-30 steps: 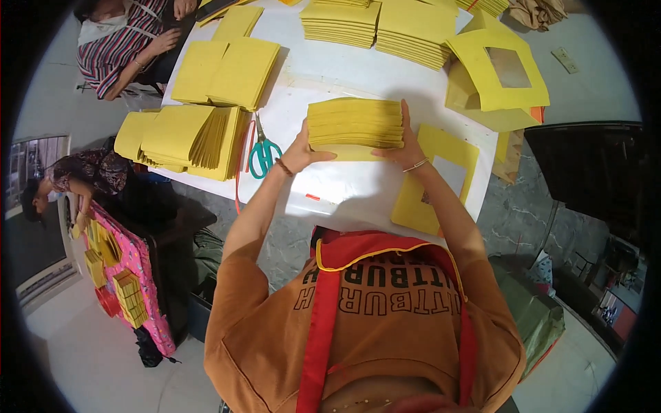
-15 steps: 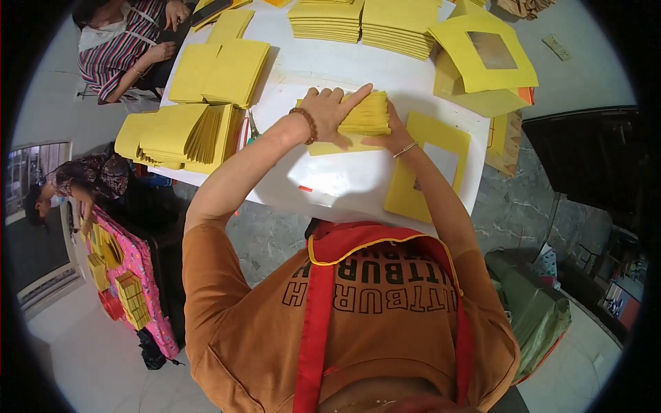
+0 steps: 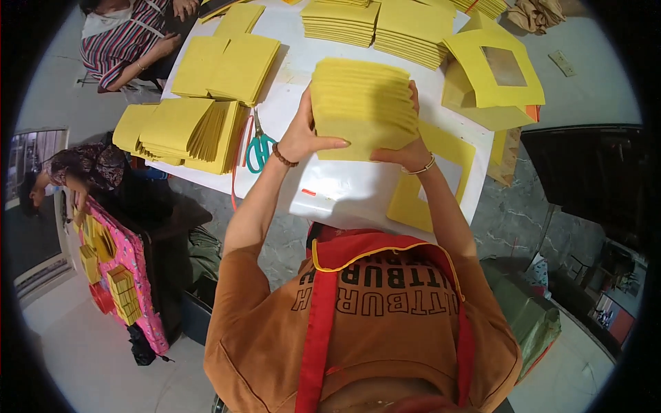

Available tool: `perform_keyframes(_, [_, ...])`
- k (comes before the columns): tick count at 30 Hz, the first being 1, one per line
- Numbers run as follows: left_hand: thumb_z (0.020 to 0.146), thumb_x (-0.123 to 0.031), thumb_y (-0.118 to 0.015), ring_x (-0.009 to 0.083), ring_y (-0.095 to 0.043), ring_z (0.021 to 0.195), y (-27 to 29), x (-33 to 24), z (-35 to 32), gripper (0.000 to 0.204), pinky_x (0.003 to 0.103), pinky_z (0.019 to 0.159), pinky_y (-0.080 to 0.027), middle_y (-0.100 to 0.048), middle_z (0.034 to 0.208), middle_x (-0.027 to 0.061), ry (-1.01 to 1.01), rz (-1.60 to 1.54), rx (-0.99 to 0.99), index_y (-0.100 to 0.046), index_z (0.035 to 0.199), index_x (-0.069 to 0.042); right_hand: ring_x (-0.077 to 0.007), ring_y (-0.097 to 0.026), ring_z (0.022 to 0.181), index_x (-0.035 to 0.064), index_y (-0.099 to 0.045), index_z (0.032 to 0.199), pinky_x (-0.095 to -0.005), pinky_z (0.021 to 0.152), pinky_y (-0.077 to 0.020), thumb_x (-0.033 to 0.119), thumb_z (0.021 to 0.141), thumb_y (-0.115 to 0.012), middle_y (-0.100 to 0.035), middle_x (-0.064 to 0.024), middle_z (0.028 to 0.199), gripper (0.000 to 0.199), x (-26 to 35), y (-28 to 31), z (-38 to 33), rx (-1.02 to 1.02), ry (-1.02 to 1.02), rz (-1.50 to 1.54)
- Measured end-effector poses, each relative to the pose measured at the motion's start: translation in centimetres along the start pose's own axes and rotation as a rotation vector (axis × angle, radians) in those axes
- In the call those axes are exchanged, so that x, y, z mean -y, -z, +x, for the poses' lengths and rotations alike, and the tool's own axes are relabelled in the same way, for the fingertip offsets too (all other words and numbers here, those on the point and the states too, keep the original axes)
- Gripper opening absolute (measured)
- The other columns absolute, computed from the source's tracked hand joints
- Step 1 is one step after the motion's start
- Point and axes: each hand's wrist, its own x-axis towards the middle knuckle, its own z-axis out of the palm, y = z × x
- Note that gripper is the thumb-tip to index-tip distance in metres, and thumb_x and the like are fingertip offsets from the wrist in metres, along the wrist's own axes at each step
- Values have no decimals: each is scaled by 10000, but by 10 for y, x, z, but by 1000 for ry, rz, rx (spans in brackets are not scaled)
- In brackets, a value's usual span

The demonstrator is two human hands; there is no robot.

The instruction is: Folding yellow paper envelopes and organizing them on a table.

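Between my two hands is a thick stack of yellow folded paper (image 3: 365, 103), its layered edges turned up and toward me, above the white table. My left hand (image 3: 303, 134) grips its left side, the thumb along the near face. My right hand (image 3: 406, 148) holds the right side, thumb on the near lower edge and fingertips showing at the far right edge. Teal-handled scissors (image 3: 259, 148) lie left of my left wrist. A flat yellow sheet with a pale window (image 3: 406, 199) lies partly under my right wrist.
Stacks of yellow paper lie at left (image 3: 179, 131), far left (image 3: 234, 65) and the back (image 3: 406, 31). A yellow box with a window (image 3: 492, 82) stands at the right edge. A small red piece (image 3: 308, 193) lies near the front. One person (image 3: 131, 41) sits at the far left; another works behind at a pink table (image 3: 148, 296).
The stack has been raised from the table and tipped up toward me. My left hand has moved from on top of it to its left side. The scissors now show fully.
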Motion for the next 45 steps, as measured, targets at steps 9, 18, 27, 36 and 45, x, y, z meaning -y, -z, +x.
perform_keyframes(9, [637,-159,-799,214,-375,1199,8,83,-31,960,331,1003,-325,-379,1284,134,269,-94,34,-154,1334,-19,-290,-252,1265,72,-208,1360,-389,1047,-247,304,555,-843,-242,-143,1355,1050,-86,-6,3,101,165,-706])
perform_keyframes(18, [658,-121,-784,172,-500,1064,9,102,-30,841,311,924,-408,-517,1172,100,192,43,2,-240,1291,-16,-281,-249,1278,64,-21,1390,-396,1062,-229,353,465,-876,-219,-149,1375,1292,-71,-1,3,110,-31,-345])
perform_keyframes(27, [634,-133,-787,196,-508,1048,14,69,-26,758,307,907,-410,-537,1138,103,368,193,117,-351,1243,-17,-348,-288,1239,28,-30,1390,-404,1043,-256,411,428,-868,-279,-218,1301,1332,0,-7,18,81,5,-435])
perform_keyframes(36, [573,-172,-807,261,-498,1079,13,45,-13,826,340,910,-405,-503,1126,176,185,367,4,-325,1212,34,-329,-296,1252,62,-301,1301,-397,1065,-230,303,516,-793,-339,-156,1311,957,52,9,23,119,58,-1172])
perform_keyframes(45, [529,-233,-813,337,-477,1038,13,-28,-2,909,410,861,-410,-523,1089,178,80,868,-15,-351,1296,-73,-268,-420,1161,49,-300,1277,-370,1003,-320,228,553,-805,-432,-123,1240,900,13,26,23,140,-190,-735])
